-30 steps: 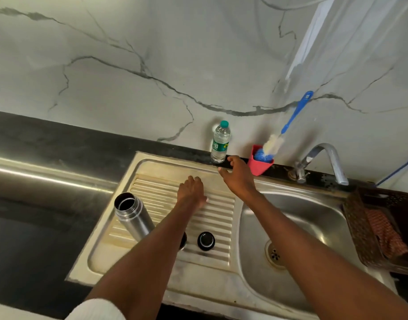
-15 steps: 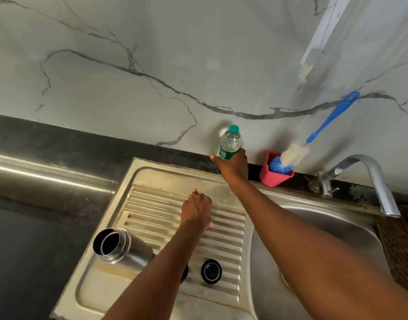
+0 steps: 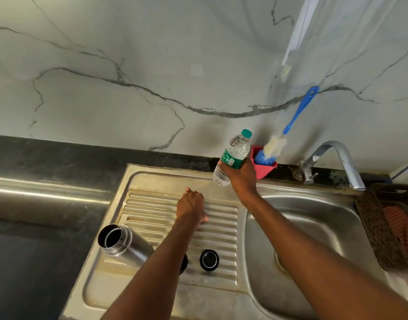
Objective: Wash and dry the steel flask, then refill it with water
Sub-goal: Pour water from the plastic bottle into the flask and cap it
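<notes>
Marble-patterned wall (image 3: 152, 65) is filling the upper half of the view, with a dark counter (image 3: 48, 155) running below it. Set into the counter, a steel sink (image 3: 302, 227) is lying with its ribbed drainboard (image 3: 156, 211) to the left; the basin's drain is mostly sitting behind the right forearm. At the right edge a brown basket (image 3: 383, 229) is being cut off by the frame, a reddish cloth showing inside it. A bent tap (image 3: 337, 155) is standing behind the basin.

The steel flask (image 3: 123, 242) is standing open on the drainboard's left side, its lower body passing behind the left forearm. The right hand (image 3: 241, 175) is gripping a plastic water bottle (image 3: 234, 155), tilted and lifted off the counter. The left hand (image 3: 190, 204) is resting on the ribs, fingers loosely curled and seemingly holding nothing. A red cup (image 3: 265, 167) is holding a blue-handled bottle brush (image 3: 290, 125). A black cap (image 3: 209, 260) is lying on the drainboard; a second dark piece beside it is mostly hidden.
</notes>
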`<action>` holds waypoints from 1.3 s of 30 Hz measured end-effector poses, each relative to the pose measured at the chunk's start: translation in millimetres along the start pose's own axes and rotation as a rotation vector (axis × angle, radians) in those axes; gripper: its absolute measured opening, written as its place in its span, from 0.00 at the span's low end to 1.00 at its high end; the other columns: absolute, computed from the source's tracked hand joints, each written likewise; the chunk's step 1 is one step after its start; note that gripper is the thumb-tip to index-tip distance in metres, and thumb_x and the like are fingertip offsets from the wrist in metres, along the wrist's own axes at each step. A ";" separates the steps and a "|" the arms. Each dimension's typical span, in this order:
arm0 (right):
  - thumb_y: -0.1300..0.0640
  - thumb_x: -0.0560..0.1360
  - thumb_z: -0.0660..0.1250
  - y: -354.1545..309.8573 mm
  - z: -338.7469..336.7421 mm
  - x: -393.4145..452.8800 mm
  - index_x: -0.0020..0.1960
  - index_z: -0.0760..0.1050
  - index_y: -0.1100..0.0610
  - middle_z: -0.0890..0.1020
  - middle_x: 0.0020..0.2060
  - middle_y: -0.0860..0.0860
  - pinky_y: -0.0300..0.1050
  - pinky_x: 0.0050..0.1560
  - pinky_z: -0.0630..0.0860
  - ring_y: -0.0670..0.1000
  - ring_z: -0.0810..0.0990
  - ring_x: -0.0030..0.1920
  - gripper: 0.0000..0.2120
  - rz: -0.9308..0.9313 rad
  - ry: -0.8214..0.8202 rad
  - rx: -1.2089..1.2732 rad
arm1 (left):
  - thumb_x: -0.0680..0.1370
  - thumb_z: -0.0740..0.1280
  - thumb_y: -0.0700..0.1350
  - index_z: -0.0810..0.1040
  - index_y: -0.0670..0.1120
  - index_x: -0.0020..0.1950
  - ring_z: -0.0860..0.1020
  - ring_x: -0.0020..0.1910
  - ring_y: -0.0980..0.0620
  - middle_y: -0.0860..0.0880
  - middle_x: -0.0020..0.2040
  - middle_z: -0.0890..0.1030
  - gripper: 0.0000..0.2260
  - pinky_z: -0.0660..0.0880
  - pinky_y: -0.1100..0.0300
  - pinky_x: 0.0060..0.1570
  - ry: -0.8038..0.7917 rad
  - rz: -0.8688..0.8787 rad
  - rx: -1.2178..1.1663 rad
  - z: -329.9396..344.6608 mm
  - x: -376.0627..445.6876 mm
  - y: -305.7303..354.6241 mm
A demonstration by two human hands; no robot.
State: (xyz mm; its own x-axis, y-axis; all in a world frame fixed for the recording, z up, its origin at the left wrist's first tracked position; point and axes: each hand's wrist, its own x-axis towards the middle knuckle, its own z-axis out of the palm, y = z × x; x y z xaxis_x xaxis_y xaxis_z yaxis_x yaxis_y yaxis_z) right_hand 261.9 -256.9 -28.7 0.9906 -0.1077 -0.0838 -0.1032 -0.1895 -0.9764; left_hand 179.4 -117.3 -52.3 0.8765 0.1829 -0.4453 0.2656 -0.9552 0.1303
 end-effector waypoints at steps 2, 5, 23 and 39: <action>0.54 0.70 0.81 -9.0 -18.8 -23.6 0.62 0.79 0.53 0.87 0.50 0.49 0.49 0.55 0.83 0.49 0.86 0.51 0.23 0.011 -0.021 0.151 | 0.73 0.80 0.56 0.73 0.44 0.73 0.75 0.71 0.40 0.39 0.76 0.72 0.34 0.74 0.48 0.68 0.012 -0.022 -0.078 -1.7 -5.2 -6.0; 0.57 0.72 0.79 -17.3 -50.9 -64.1 0.63 0.79 0.56 0.87 0.52 0.54 0.49 0.55 0.83 0.53 0.86 0.52 0.21 0.043 -0.072 0.330 | 0.77 0.76 0.57 0.80 0.47 0.65 0.81 0.60 0.43 0.44 0.62 0.82 0.22 0.78 0.51 0.58 0.050 -0.046 -0.349 -8.8 -9.7 -11.1; 0.47 0.72 0.77 2.8 -179.3 -182.2 0.59 0.77 0.62 0.82 0.45 0.62 0.52 0.46 0.82 0.58 0.83 0.42 0.24 0.455 -0.711 0.389 | 0.80 0.68 0.53 0.82 0.39 0.63 0.81 0.60 0.42 0.38 0.62 0.82 0.20 0.76 0.42 0.65 -0.386 0.487 -1.733 -10.3 -134.0 92.0; 0.35 0.62 0.80 39.4 -196.9 -180.7 0.54 0.80 0.46 0.86 0.44 0.43 0.44 0.47 0.82 0.42 0.84 0.43 0.25 0.024 -0.262 -0.274 | 0.80 0.73 0.41 0.87 0.43 0.57 0.84 0.56 0.47 0.44 0.55 0.88 0.07 0.80 0.50 0.56 0.122 0.149 -1.671 3.9 -168.1 140.6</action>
State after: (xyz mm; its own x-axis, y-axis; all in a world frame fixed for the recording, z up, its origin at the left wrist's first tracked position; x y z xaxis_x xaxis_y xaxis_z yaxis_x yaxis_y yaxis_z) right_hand 61.2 -437.1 -13.0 0.9733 0.1311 -0.1886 -0.1116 -0.4477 -0.8872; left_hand 67.8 -283.3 37.4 0.9339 0.2125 -0.2876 0.2185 0.2973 0.9294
